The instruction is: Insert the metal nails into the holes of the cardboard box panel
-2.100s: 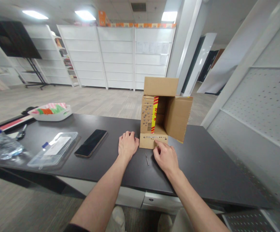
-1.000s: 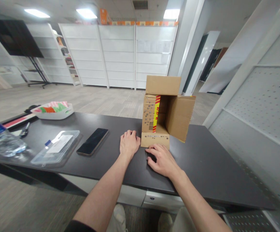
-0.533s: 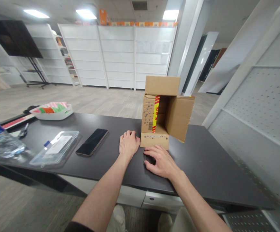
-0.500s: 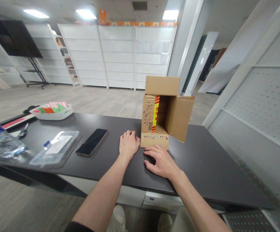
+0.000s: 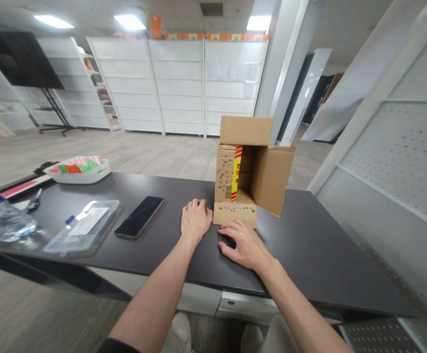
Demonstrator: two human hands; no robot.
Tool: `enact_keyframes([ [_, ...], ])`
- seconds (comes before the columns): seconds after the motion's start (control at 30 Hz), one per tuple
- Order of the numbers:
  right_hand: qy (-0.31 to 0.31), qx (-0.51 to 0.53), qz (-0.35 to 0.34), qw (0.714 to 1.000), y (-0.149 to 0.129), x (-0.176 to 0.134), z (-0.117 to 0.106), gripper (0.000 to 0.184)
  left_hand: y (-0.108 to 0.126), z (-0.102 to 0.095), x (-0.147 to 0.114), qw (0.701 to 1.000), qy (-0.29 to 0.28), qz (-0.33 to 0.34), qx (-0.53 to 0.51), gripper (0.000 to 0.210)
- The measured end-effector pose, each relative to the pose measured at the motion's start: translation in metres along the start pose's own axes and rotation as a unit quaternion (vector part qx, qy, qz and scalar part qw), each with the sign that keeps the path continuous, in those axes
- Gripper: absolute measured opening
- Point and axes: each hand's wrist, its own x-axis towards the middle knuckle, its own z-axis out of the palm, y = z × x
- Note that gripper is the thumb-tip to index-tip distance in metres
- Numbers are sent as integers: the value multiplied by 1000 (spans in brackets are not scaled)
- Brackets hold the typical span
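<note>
My left hand [image 5: 196, 218] lies palm down on the black table, fingers loosely bent, with nothing seen in it. Its thumb side is close to the lower flap of an open cardboard box [image 5: 235, 214]. Just in front of that flap rests my right hand [image 5: 243, 244], thumb and index finger curved into a C. A thin, pale, pin-like piece [image 5: 220, 239] spans the gap between those two fingertips. The box stands with its opening facing me. Round grey heads dot its left flap, and a row of small heads and holes runs along the lower flap.
To the left lie a phone [image 5: 140, 216] and a clear plastic case [image 5: 83, 228] with a paper label. Beyond them are a water bottle [image 5: 3, 215] and a white basket [image 5: 79, 177] with colourful contents. A perforated panel [image 5: 401, 162] borders the table's right side.
</note>
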Motion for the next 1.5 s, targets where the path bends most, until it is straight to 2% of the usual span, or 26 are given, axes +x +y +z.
enact_keyframes([
  [0.3, 24, -6, -6, 1000, -1, 3, 2, 18, 0, 0, 0, 1000, -1, 0, 12, 32],
  [0.6, 80, 32, 7, 996, 7, -1, 9, 29, 0, 0, 1, 1000, -6, -3, 11, 32],
  [0.7, 158, 108, 49, 980, 11, -1, 9, 29, 0, -1, 1, 1000, -6, -3, 15, 32],
  [0.83, 314, 166, 124, 927, 20, 1, 6, 29, 1, -2, 1, 1000, -9, -1, 14, 33],
  [0.93, 380, 170, 165, 894, 27, 4, 5, 31, 0, -2, 1, 1000, -12, -3, 12, 34],
  [1.17, 404, 221, 218, 860, 35, 5, 9, 35, 0, -1, 1, 1000, -13, -1, 9, 33],
  [1.5, 397, 242, 231, 854, 40, 7, 12, 33, 0, -2, 2, 1000, -17, -3, 13, 33],
])
